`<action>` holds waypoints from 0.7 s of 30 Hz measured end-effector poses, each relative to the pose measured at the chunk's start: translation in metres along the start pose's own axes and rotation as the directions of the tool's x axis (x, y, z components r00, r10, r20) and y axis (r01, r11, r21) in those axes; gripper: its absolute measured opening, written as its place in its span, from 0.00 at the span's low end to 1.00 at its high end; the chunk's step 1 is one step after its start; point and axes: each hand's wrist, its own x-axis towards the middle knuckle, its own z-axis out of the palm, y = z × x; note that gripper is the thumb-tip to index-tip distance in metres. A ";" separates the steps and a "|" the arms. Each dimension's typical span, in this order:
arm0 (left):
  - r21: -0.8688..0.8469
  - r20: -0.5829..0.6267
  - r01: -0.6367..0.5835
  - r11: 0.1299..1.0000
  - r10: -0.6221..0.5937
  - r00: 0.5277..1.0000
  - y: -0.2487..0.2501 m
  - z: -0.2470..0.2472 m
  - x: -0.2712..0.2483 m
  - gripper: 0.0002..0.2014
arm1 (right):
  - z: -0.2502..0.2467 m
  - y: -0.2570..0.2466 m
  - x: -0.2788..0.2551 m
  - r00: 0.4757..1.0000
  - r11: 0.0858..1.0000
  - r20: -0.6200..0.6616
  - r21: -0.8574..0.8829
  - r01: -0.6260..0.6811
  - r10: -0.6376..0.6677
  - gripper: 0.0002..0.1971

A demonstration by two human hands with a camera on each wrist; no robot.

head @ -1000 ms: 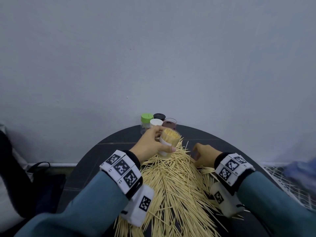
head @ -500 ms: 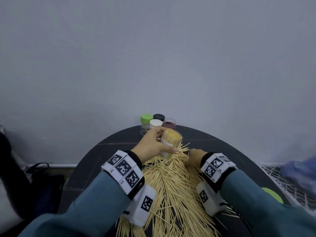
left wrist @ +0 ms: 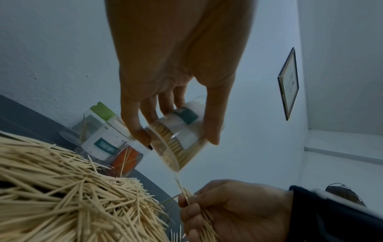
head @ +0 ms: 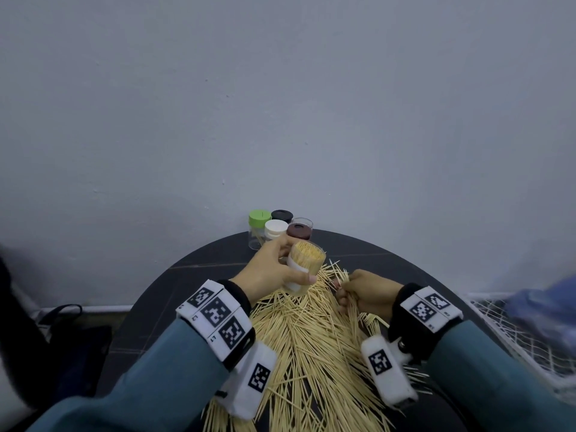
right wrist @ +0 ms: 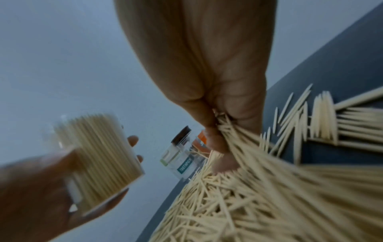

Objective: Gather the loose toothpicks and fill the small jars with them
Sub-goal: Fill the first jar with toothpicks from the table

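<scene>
A big heap of loose toothpicks [head: 311, 341] [left wrist: 68, 198] [right wrist: 259, 196] covers the round dark table [head: 193, 275]. My left hand [head: 274, 269] [left wrist: 172, 117] grips a clear open jar [head: 304, 266] [left wrist: 178, 142] [right wrist: 99, 150] packed full of toothpicks, tilted above the heap's far end. To its right my right hand [head: 361, 291] [left wrist: 228, 209] [right wrist: 215, 124] pinches a bunch of toothpicks [head: 343, 275] [left wrist: 194, 206], their tips fanning toward the jar. Several small jars stand at the table's far edge.
The far jars have a green lid [head: 259, 217], a black lid [head: 281, 215], a white lid [head: 276, 227] and a brown lid [head: 299, 231]; one is labelled TOOTHPICK [left wrist: 105, 145] [right wrist: 185, 167]. A white net [head: 514, 335] lies at the right, a dark bag [head: 65, 332] on the floor left.
My right hand has moved left across the heap and lifted a bunch of toothpicks toward the jar. The left hand holds the jar in about the same place.
</scene>
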 end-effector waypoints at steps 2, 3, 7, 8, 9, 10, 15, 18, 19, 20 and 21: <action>0.017 0.004 -0.001 1.000 0.000 1.000 0.000 0.002 0.000 0.26 | -0.003 0.004 -0.002 0.999 0.998 0.027 0.040 0.039 -0.040 0.12; 0.028 0.008 0.000 1.000 -0.001 1.000 -0.001 0.003 0.000 0.26 | -0.004 0.007 -0.003 0.998 0.998 0.033 0.043 0.047 -0.049 0.12; 0.060 0.025 0.001 0.998 -0.002 1.000 -0.003 0.004 0.000 0.29 | -0.006 0.013 -0.008 0.996 0.996 0.042 0.054 0.077 -0.079 0.12; 0.066 0.027 -0.001 0.998 0.000 1.000 -0.003 0.005 0.000 0.29 | -0.006 0.012 -0.009 0.995 0.994 0.038 0.061 0.088 -0.091 0.12; 0.074 0.031 -0.004 0.997 0.002 1.000 -0.003 0.005 0.000 0.28 | -0.005 0.010 -0.010 0.993 0.993 0.038 0.057 0.105 -0.108 0.12; 0.081 0.033 -0.007 0.997 0.004 0.999 -0.003 0.006 0.000 0.28 | -0.004 0.008 -0.012 0.991 0.991 0.041 0.046 0.124 -0.126 0.13; 0.091 0.040 -0.006 0.996 0.002 0.999 -0.005 0.008 -0.003 0.30 | 0.003 -0.001 -0.017 0.980 0.980 0.066 0.073 0.185 -0.190 0.13; 0.098 0.049 -0.005 0.995 0.000 0.999 -0.007 0.009 -0.003 0.30 | 0.007 -0.005 -0.018 0.966 0.957 0.046 0.160 0.243 -0.253 0.14; 0.106 0.050 -0.003 0.994 -0.002 0.999 -0.007 0.010 -0.003 0.30 | 0.007 -0.008 -0.019 0.957 0.940 0.018 0.195 0.280 -0.289 0.14; 0.117 0.054 -0.001 0.993 -0.005 0.999 -0.007 0.010 -0.002 0.30 | 0.007 -0.012 -0.019 0.944 0.918 -0.014 0.227 0.324 -0.330 0.14; 0.129 0.058 0.001 0.992 -0.009 0.998 -0.007 0.011 -0.002 0.30 | 0.007 -0.016 -0.020 0.926 0.891 -0.049 0.259 0.373 -0.374 0.13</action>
